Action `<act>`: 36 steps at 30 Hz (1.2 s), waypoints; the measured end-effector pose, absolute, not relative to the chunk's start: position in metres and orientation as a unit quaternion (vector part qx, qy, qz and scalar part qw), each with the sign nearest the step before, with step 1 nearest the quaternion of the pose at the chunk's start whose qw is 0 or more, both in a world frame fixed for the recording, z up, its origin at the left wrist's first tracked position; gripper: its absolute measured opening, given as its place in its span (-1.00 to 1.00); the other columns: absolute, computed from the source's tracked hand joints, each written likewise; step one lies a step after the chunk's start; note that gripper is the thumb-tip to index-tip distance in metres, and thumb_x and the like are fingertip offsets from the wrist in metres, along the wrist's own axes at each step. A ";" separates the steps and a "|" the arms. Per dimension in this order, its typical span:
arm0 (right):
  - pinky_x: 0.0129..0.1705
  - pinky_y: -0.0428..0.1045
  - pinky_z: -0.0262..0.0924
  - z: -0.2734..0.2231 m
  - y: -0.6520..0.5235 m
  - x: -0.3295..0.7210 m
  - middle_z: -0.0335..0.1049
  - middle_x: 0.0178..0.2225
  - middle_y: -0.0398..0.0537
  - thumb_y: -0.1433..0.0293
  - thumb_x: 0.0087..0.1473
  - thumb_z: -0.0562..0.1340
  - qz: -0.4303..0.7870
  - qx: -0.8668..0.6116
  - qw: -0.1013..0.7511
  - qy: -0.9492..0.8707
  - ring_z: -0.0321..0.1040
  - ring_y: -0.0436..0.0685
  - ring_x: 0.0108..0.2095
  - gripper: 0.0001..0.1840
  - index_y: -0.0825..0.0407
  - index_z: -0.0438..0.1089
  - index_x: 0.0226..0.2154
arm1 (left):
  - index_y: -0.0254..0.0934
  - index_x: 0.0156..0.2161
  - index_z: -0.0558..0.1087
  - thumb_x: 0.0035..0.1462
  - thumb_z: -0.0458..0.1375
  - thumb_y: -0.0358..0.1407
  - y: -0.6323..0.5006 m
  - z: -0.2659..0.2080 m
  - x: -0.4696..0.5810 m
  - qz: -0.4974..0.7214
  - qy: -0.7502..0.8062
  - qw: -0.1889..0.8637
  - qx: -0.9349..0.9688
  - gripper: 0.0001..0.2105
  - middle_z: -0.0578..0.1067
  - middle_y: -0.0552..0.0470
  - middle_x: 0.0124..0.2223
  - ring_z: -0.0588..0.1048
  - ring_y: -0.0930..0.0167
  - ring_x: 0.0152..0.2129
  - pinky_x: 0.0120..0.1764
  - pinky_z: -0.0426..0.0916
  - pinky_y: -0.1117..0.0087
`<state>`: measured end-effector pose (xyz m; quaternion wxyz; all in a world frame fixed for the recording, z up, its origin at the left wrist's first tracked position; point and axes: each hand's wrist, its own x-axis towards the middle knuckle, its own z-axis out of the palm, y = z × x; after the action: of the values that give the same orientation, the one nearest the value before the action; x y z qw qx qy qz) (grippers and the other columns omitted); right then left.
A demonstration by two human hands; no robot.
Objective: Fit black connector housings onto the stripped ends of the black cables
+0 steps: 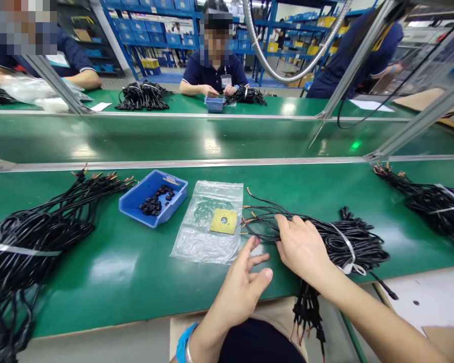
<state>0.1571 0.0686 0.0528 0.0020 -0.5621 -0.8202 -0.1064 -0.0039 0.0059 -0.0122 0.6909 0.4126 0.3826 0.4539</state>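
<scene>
**Right hand (302, 249) at the cable bundle (363, 244), left hand (245, 282) spread**

The left hand, nearest, is raised above a blue wristband (185, 344), fingers parted, thumb pointing right, grip unclenched. The right hand extends palm down, fingers bent over the black leads; whether they pinch any cannot be told. The bundle lies on the green bench (155, 287), right of a clear bag (196, 242), bound by a white tie (345, 237), bare wire ends toward the bag. Across the bench, a seated co-worker (194, 70) wears a chest badge (226, 80); its print is too small to read.
</scene>
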 end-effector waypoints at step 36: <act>-0.29 0.04 0.11 0.045 0.039 0.178 0.32 -0.48 -0.03 0.50 0.18 0.11 -0.143 -0.507 0.157 -0.835 0.16 0.19 -0.35 -0.84 0.07 0.41 -0.28 | -0.04 0.32 -0.13 0.16 0.23 -0.13 -0.001 -0.004 -0.005 0.582 0.405 0.621 0.336 -0.23 0.06 -0.22 0.36 0.38 0.22 0.08 0.14 0.30 0.11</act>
<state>0.1781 0.0393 0.0446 0.1572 -0.5074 -0.8351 -0.1431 -0.0053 -0.0013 -0.0037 0.6207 0.3356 0.4046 0.5818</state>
